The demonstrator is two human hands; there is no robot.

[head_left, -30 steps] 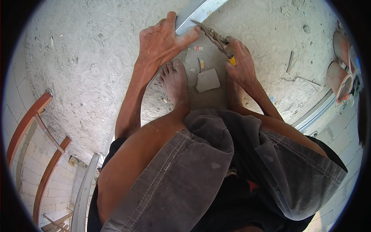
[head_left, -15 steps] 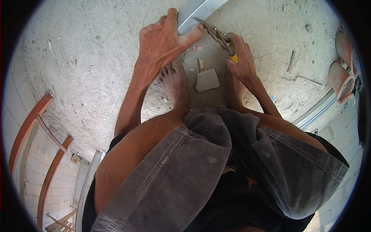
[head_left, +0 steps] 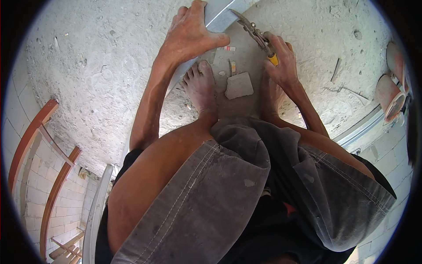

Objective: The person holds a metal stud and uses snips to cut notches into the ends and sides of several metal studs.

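Note:
A galvanized metal profile [head_left: 220,16] runs from the top edge down to the left, passing beneath my left hand [head_left: 191,35]. That hand is laid across it, fingers over the far side and thumb stretched out along the near side. In my right hand [head_left: 282,60] is a pair of tin snips [head_left: 254,31] with yellow grips, the fingers wrapped round the handles. The blade tips point up and left, close beside the profile's right edge. Whether the blades touch the metal, I cannot tell.
Between my bare feet [head_left: 200,86] lies a flat grey stone slab [head_left: 239,85], with small scraps near it. Reddish pipes [head_left: 389,101] and metal profiles [head_left: 362,127] lie at the right. Brown metal frame pieces [head_left: 33,136] stand at the left by a block wall.
The snips have moved right, their tips going from over the profile to beside its edge. My left hand has shifted slightly up, and its thumb has moved away from the blades.

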